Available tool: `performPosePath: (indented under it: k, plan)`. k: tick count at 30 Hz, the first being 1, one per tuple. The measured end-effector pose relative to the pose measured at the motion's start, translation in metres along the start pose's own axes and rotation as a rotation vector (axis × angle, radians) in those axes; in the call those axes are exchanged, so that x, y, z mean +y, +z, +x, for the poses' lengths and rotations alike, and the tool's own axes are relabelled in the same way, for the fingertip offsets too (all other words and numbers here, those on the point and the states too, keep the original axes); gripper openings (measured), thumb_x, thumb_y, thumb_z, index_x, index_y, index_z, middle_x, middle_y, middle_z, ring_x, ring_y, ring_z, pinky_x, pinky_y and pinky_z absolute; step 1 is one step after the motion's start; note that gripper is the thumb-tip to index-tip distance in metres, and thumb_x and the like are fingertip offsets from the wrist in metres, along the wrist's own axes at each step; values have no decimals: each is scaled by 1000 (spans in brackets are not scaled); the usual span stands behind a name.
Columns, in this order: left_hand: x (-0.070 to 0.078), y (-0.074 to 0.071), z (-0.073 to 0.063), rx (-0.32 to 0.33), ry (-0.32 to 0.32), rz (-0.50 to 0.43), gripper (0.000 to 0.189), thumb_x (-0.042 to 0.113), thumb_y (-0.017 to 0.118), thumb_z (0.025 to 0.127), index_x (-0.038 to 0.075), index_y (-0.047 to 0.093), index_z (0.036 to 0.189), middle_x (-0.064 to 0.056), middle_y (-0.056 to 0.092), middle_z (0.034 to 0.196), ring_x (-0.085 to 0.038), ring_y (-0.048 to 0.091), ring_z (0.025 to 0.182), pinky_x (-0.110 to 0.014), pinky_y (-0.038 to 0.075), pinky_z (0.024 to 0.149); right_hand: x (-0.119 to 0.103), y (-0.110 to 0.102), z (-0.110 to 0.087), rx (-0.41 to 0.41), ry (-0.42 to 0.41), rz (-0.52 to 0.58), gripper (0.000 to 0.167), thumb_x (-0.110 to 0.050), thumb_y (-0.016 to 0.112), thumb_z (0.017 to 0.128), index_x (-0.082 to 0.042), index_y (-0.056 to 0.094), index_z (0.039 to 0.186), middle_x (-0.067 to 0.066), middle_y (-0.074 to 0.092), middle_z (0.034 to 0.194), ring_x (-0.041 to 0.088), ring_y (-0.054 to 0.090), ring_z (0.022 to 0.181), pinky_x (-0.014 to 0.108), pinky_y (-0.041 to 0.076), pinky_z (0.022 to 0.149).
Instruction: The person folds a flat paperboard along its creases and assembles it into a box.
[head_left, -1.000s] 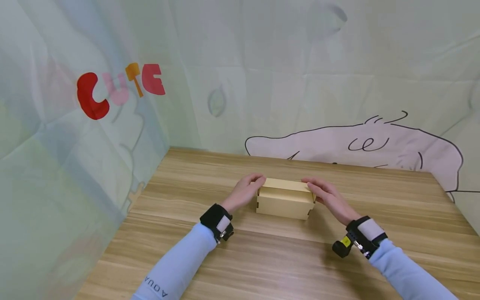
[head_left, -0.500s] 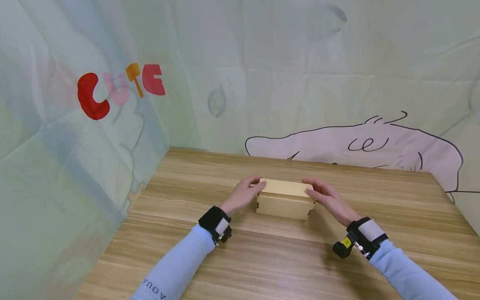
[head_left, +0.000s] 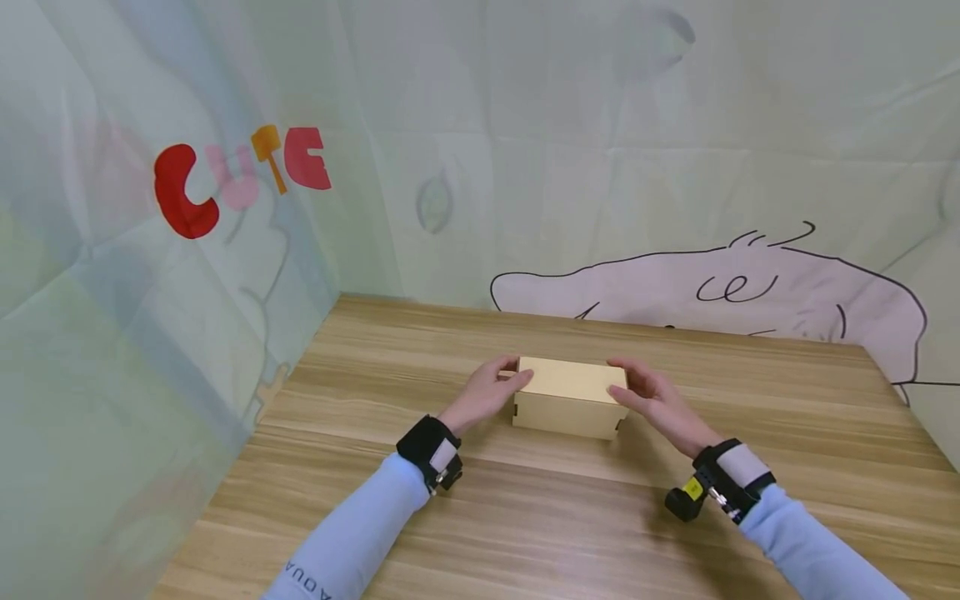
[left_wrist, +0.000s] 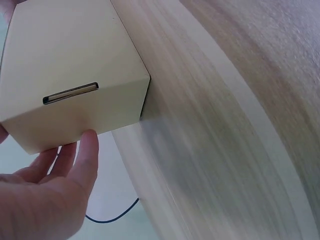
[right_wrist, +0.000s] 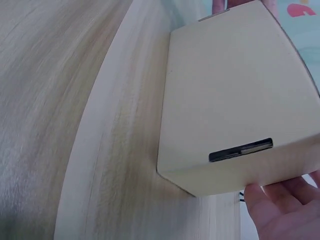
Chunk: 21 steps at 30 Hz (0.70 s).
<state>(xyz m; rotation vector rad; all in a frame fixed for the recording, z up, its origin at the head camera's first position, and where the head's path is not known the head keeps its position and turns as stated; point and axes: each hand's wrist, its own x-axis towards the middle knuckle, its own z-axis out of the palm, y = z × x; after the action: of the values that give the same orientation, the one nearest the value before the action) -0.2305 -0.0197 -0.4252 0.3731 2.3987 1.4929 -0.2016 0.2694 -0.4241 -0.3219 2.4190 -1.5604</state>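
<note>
A pale wooden box (head_left: 566,415) rests on the table with its flat lid (head_left: 572,378) lying over the top, level with the front wall. My left hand (head_left: 487,393) holds the lid at its left end, thumb on the top near the corner and fingers behind. At the opposite end my right hand (head_left: 663,408) grips likewise, thumb over the front right corner. In the left wrist view, fingertips (left_wrist: 89,142) touch the box's end wall beside a dark slot. The right wrist view has fingers (right_wrist: 280,197) against the other end. The inside of the box is hidden.
The wood-grain table (head_left: 420,517) extends around the box. A printed cloth backdrop (head_left: 600,125) rises behind the table's back edge and along its left side, with coloured letters (head_left: 187,192) at the left. Each wrist wears a black strap with a camera (head_left: 684,498).
The lid has come forward, towards me, covering the gap that showed at the front of the box. Both hands moved slightly with it, while the box stayed in place.
</note>
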Motion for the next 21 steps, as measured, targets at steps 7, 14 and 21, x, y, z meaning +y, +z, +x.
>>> performPosePath:
  k: [7, 14, 21]
  plan:
    - [6, -2, 3, 2, -39, 38, 63, 45, 48, 104, 2, 43, 150, -21, 48, 152, -37, 48, 139, -52, 41, 115, -2, 2, 6, 1, 143, 112, 72, -45, 45, 106, 0, 23, 157, 27, 27, 160, 39, 36, 142, 62, 35, 116]
    - [7, 3, 6, -4, -41, 9, 58, 42, 52, 104, 9, 45, 150, -23, 52, 145, -35, 59, 122, -46, 55, 96, -7, 5, 11, -35, 234, 157, 77, -48, 45, 106, 4, 21, 157, 26, 40, 149, 29, 47, 132, 56, 45, 110]
    - [4, 6, 7, 5, -39, -33, 55, 39, 51, 105, 8, 44, 150, -26, 50, 146, -22, 61, 98, -29, 55, 75, -6, 6, 13, -21, 217, 154, 74, -46, 45, 106, 7, 25, 154, 27, 44, 148, 16, 54, 118, 44, 53, 101]
